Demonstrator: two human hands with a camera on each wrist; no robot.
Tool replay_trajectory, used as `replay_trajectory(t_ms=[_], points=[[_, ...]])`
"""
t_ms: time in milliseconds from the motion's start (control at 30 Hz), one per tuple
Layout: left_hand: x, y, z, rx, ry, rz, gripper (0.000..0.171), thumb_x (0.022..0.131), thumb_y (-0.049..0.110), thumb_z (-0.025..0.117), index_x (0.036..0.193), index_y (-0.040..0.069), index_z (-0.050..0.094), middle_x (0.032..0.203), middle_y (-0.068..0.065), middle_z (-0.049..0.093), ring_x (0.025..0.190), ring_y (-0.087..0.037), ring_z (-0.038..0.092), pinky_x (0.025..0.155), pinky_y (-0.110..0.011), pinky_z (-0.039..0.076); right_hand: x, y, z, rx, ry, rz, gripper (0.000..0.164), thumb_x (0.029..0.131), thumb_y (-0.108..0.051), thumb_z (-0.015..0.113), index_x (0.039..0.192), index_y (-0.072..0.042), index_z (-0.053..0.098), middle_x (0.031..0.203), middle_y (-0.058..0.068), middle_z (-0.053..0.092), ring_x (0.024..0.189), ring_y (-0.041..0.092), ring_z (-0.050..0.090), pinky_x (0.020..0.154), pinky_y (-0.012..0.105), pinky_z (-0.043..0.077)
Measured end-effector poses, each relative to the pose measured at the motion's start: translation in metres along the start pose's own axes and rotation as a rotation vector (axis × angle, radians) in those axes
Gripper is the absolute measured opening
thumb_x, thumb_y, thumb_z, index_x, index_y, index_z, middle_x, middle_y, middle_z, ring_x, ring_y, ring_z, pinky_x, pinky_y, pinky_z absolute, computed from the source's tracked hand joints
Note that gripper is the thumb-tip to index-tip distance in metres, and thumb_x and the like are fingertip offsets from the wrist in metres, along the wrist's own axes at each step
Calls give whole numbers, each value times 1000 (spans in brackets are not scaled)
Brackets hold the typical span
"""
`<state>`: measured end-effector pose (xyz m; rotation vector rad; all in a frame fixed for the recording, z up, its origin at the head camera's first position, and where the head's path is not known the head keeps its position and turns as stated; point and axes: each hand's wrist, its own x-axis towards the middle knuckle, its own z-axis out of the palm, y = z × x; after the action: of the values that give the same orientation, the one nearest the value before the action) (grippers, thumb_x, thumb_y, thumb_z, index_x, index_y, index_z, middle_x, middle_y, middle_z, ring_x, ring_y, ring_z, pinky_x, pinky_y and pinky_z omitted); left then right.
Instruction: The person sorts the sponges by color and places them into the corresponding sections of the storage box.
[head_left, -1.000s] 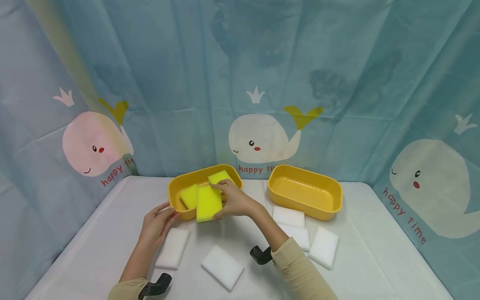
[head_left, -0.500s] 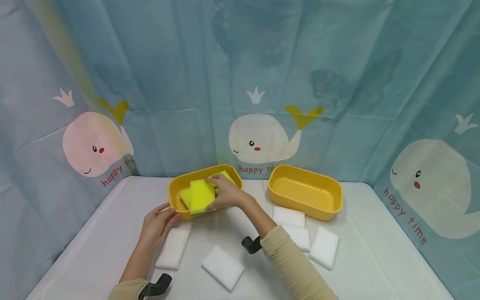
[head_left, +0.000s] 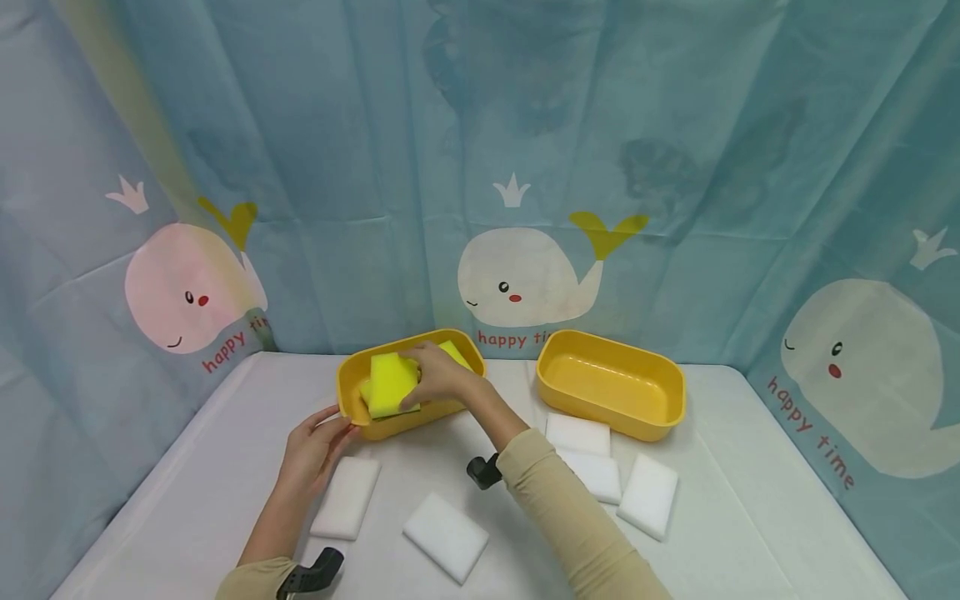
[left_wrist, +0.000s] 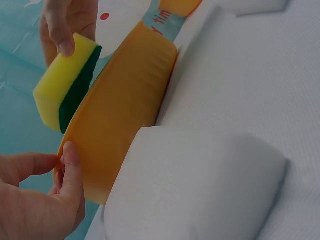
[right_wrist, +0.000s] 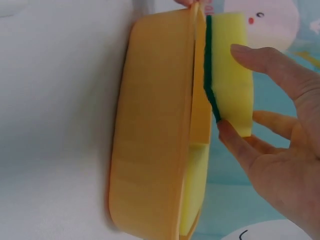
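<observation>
My right hand [head_left: 442, 375] holds a yellow sponge [head_left: 393, 383] with a dark green scouring layer on one face. The sponge hangs tilted over the left yellow plastic tray [head_left: 397, 427], green side toward the tray in the right wrist view. Thumb and fingers grip its edges. At the tray's left end, my left hand [head_left: 313, 450] pinches the rim between thumb and fingers, as the left wrist view also shows. Inside the tray lies another yellow sponge [head_left: 456, 353] at the right, and a further one is mostly hidden behind the held sponge.
A second yellow tray [head_left: 611, 383] with nothing in it stands to the right. White foam blocks lie on the white table: one near the left wrist [head_left: 347, 497], one in front [head_left: 446, 537], several at the right [head_left: 648, 496]. A blue whale-print curtain [head_left: 360, 167] hangs behind.
My right hand has moved the sponge left and away from me, from the tray's front edge to over its inside. The left hand stays at the rim.
</observation>
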<state>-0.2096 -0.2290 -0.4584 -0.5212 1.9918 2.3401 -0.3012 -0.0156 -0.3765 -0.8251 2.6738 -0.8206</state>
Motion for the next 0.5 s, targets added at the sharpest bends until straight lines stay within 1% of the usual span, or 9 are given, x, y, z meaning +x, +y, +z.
replay_trajectory(t_ms=[67,200,333,500], points=[[1,0,0,3,0,-1,63,110,8,53,165,-1,24,145,-19,43,93,1,68,100,-22,55,3,0,0,-2,0,9,88,83,-24,93,158,-10,49,155,12,48,132,23,53,112,32,48],[2,-1,0,7,0,-3,63,110,9,53,165,0,24,148,-20,42,93,2,67,101,-22,54,8,-1,2,-16,-1,20,88,84,-25,92,158,-10,48,157,12,47,135,23,52,114,33,47],[3,-2,-1,10,3,-4,63,110,10,53,166,0,24,152,-20,40,93,2,67,102,-23,54,13,-2,5,-15,0,34,87,84,-24,92,159,-10,48,160,12,44,142,25,48,119,36,44],[3,-1,0,5,11,-12,64,110,10,53,166,0,24,150,-20,41,92,2,67,101,-23,54,20,-2,10,-7,-6,60,88,84,-23,92,159,-11,48,163,12,41,148,26,43,122,38,41]])
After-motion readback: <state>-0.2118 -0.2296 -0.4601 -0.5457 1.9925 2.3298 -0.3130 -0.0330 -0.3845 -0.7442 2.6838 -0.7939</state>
